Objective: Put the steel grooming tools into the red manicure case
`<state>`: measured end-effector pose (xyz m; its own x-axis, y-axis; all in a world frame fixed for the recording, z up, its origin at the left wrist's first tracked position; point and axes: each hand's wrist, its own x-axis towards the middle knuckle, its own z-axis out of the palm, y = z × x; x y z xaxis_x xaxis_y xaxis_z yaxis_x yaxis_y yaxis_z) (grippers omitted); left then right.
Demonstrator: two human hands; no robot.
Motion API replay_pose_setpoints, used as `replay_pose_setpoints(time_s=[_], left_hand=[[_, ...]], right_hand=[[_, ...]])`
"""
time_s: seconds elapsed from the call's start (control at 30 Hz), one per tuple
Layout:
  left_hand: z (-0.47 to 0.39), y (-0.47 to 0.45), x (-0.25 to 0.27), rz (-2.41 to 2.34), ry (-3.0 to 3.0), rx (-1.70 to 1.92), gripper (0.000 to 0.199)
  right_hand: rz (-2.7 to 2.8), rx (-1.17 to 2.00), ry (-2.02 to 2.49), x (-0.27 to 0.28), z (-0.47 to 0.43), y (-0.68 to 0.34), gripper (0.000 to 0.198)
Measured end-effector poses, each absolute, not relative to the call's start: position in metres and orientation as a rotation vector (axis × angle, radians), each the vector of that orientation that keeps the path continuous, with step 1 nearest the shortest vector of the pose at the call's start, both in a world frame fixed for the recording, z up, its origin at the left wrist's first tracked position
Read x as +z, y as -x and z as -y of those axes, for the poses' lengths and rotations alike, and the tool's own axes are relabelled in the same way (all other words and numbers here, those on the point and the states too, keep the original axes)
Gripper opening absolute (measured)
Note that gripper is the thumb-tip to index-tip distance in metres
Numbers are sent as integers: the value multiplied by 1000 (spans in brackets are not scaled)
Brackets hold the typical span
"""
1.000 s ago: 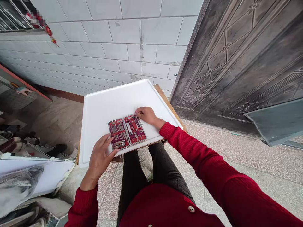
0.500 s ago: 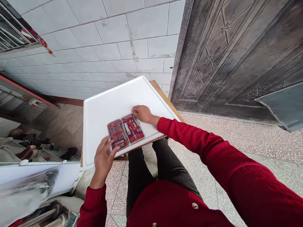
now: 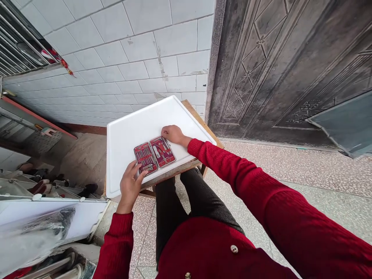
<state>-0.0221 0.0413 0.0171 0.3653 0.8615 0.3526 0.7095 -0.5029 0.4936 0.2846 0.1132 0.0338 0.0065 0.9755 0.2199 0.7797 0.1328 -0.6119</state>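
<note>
An open manicure set (image 3: 146, 155) lies flat, its two red-lined halves side by side and filled with slim metal tools. Small scissors (image 3: 166, 159) and a nail clipper (image 3: 148, 167) show among them. My left hand (image 3: 130, 185) grips the near left corner of the case, its thumb along the front edge and its fingers at the left side. At the far right corner of the case, my right hand (image 3: 173, 134) has its fingers curled together in a pinch. Whatever they hold, if anything, is too small or hidden to make out.
Under the set is a white board (image 3: 136, 124) with a raised rim, resting on a wooden table (image 3: 200, 120). Behind stands a pale block wall (image 3: 130, 50), with a dark metal door (image 3: 250, 97) to the right. Shoes (image 3: 43, 186) sit on racks at left.
The view has shifted slightly, so the board and door sit a little differently in the picture. Both hands stay at the same corners of the manicure set.
</note>
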Motion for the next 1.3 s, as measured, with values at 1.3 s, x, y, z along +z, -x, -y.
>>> replay_pose_setpoints(time_s=[1.3], left_hand=[[-121,-8,64,-1211,-2619,882,41]], right_hand=[[1698,411,1646,23,-98,-294,14]])
